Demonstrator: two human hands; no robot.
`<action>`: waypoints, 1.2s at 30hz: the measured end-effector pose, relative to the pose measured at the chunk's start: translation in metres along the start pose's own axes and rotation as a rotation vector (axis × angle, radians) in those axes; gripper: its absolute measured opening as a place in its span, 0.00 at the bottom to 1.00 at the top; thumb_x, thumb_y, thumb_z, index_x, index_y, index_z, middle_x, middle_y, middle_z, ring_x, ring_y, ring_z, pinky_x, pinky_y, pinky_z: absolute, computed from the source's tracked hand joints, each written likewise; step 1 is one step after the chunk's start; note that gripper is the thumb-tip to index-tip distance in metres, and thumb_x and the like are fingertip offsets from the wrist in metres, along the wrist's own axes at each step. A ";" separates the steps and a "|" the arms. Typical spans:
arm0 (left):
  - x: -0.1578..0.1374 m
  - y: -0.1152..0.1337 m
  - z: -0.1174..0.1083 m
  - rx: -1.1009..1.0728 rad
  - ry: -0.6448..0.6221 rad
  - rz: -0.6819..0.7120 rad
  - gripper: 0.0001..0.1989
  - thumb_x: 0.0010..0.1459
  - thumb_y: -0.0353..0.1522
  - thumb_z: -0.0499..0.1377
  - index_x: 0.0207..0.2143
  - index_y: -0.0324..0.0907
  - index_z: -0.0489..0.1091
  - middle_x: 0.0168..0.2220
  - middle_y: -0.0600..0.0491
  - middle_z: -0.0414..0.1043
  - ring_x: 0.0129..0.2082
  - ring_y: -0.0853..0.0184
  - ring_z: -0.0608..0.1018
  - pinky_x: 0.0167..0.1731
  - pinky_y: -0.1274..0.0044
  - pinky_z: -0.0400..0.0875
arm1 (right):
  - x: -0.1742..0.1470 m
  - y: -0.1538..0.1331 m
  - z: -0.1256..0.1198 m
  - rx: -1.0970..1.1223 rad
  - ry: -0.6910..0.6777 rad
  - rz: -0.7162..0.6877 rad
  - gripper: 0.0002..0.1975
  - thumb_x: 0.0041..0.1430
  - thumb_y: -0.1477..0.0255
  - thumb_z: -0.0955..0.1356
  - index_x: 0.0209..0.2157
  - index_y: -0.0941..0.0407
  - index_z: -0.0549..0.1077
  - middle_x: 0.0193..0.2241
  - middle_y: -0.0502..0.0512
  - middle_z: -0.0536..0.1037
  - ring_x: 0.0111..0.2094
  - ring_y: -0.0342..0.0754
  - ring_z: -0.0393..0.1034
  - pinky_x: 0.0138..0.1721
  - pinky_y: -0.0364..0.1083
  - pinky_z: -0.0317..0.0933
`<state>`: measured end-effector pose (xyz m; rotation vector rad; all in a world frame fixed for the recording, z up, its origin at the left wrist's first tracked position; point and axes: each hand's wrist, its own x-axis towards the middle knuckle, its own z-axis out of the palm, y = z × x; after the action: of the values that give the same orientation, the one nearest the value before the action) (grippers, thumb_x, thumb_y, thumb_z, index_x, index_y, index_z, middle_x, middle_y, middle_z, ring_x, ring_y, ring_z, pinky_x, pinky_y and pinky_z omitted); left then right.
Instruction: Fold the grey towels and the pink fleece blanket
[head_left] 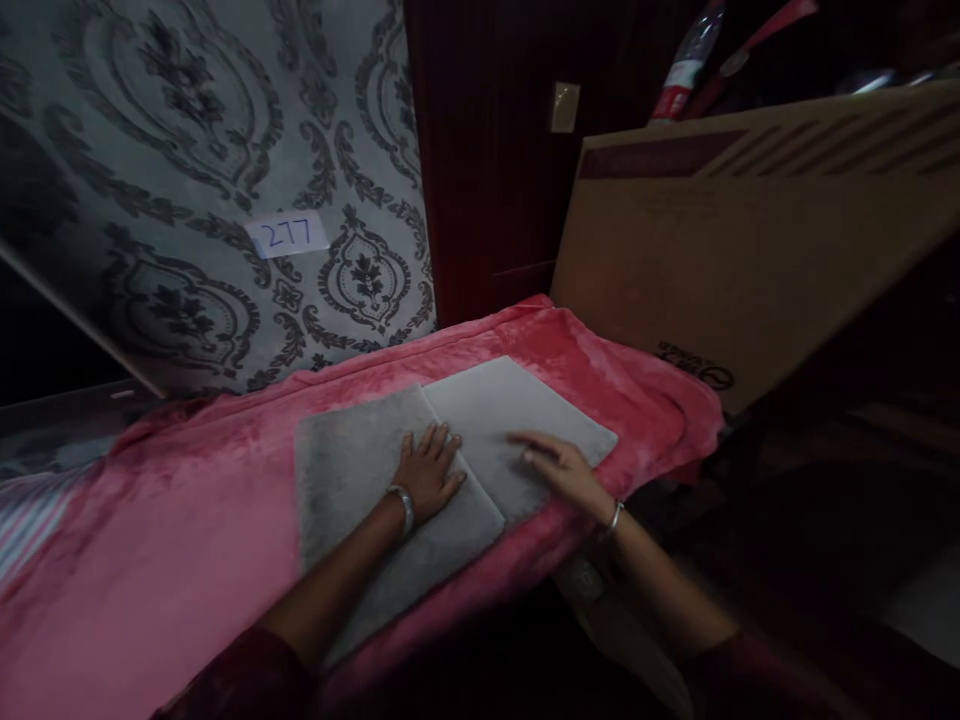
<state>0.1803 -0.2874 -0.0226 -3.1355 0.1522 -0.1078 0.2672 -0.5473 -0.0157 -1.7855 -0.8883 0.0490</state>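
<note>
Left sleeve point(244, 675) fronts the grey mat point(367, 460), which may skew if the splayed, empty left hand point(429, 476) or unclenched, empty right hand point(568, 472) drags it.

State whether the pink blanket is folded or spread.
Spread: the pink blanket lies broadly beneath the grey fabric, showing on both sides.

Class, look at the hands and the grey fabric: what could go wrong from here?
The left hand lies flat on the grey fabric; pressing or pushing might shift the soft pink blanket underneath.
The grey fabric lies close to the blanket's near edge, so it might slip over.
The bracelet on the right hand might catch the fabric.
</note>
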 end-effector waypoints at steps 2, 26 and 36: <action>0.002 -0.003 -0.001 0.001 0.011 0.019 0.33 0.66 0.47 0.48 0.69 0.44 0.55 0.72 0.41 0.48 0.72 0.47 0.50 0.65 0.44 0.43 | 0.014 0.031 -0.037 -0.238 0.383 0.140 0.23 0.60 0.60 0.66 0.52 0.57 0.77 0.53 0.64 0.77 0.56 0.57 0.70 0.60 0.59 0.59; -0.019 0.035 -0.019 -0.184 -0.206 0.099 0.37 0.64 0.48 0.52 0.71 0.47 0.50 0.73 0.42 0.42 0.72 0.43 0.44 0.63 0.40 0.38 | 0.001 0.077 -0.036 1.070 0.637 0.612 0.08 0.47 0.76 0.71 0.33 0.55 0.76 0.27 0.53 0.82 0.40 0.54 0.80 0.49 0.56 0.74; -0.036 0.032 -0.019 -0.899 -0.236 0.258 0.34 0.64 0.54 0.47 0.67 0.49 0.61 0.71 0.46 0.53 0.72 0.53 0.53 0.69 0.53 0.42 | 0.034 0.029 -0.013 0.887 0.766 0.474 0.11 0.47 0.66 0.72 0.34 0.55 0.76 0.29 0.53 0.82 0.45 0.55 0.78 0.51 0.57 0.72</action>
<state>0.1401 -0.3154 -0.0058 -3.9034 0.8036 0.4599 0.3133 -0.5418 -0.0220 -0.9839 0.1407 0.0475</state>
